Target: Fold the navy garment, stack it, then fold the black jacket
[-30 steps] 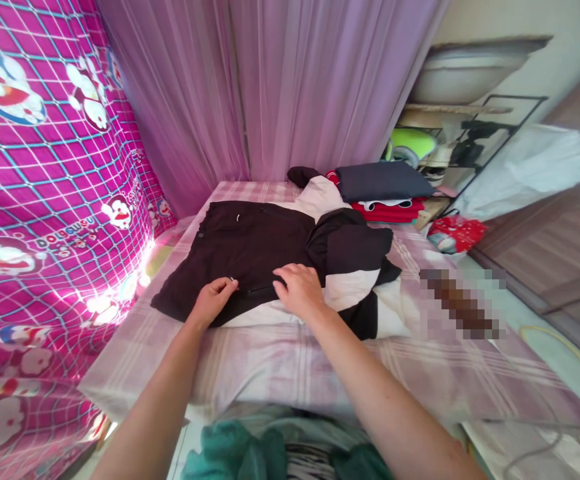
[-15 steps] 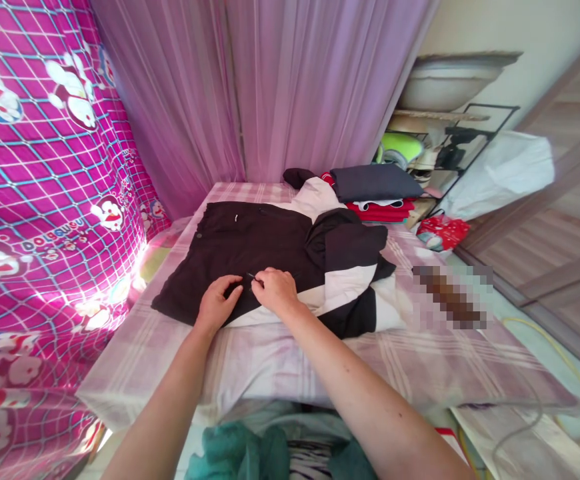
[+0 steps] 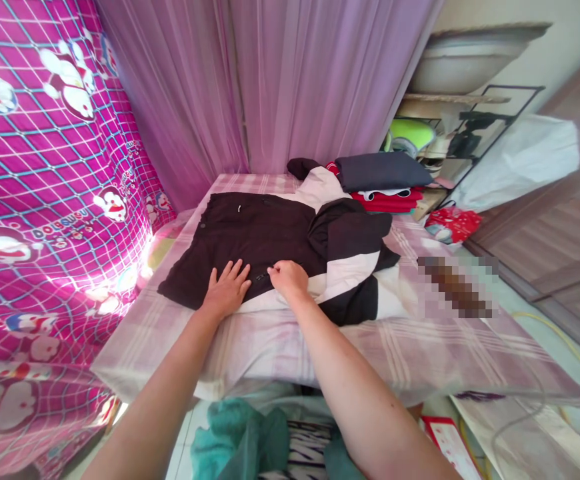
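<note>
A black and white jacket (image 3: 260,233) lies spread on the plaid-covered table, its hem to the left and its sleeves bunched at the right. My left hand (image 3: 227,290) rests flat on the black cloth near the jacket's front side, fingers spread and holding nothing. Close to its right, my right hand (image 3: 290,277) is closed in a pinch at a short dark pocket zipper (image 3: 260,275). A small zipper pull appears to sit between thumb and forefinger, mostly covered by the fingers.
Behind the sleeves stands a pile of folded clothes (image 3: 383,172), dark grey over red. A blurred-out brown object (image 3: 455,287) lies on the plaid cloth (image 3: 370,357) at the right. Beyond are a metal rack (image 3: 513,110), a red bag (image 3: 454,223) and purple curtains (image 3: 310,80).
My left hand has flattened and spread its fingers on the jacket, away from the zipper. My right hand has shifted a little to the right along the zipper. The view has tilted slightly.
</note>
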A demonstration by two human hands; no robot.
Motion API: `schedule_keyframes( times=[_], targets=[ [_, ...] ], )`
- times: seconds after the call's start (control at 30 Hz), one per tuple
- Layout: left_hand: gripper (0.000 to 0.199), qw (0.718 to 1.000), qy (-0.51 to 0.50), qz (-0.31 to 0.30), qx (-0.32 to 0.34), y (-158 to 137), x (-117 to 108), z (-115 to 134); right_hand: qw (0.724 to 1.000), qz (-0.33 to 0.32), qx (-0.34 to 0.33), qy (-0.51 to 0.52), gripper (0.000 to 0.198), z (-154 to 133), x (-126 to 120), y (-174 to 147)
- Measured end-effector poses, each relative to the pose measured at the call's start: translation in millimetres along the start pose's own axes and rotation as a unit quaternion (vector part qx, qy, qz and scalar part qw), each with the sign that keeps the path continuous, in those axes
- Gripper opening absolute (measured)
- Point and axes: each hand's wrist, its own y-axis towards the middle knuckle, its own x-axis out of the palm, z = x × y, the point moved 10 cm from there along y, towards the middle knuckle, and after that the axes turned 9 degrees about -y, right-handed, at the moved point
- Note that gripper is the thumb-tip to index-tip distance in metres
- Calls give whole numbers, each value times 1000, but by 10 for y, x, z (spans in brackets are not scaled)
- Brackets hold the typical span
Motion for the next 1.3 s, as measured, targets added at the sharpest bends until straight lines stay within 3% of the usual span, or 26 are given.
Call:
schedule_keyframes(
  times=[0.23,0.47,0.63,0.87,1.17,1.3],
  targets=[
    [54,1000,-7,-8,-11,8,30,-45,998,-4,42,39,26,120,13,28],
    [53,999,-38,-21,-31,38,19,-86,996,20,-55,69,32,-58,-59,-34],
    [56,998,-47,-10,-46,29,-43,-38,994,-3,-72,81,35,-117,-1,-66],
    [57,997,-35,-23,-59,4,-63,8,994,12,-106,-19,20,-292,21,-101],
    [57,997,-30,-27,-64,1,-56,-21,991,-4,-116,-66,27,-391,104,-62],
    [57,997,-29,-34,-64,-6,-51,-13,990,20,-118,-80,24,-446,113,-108]
  ],
)
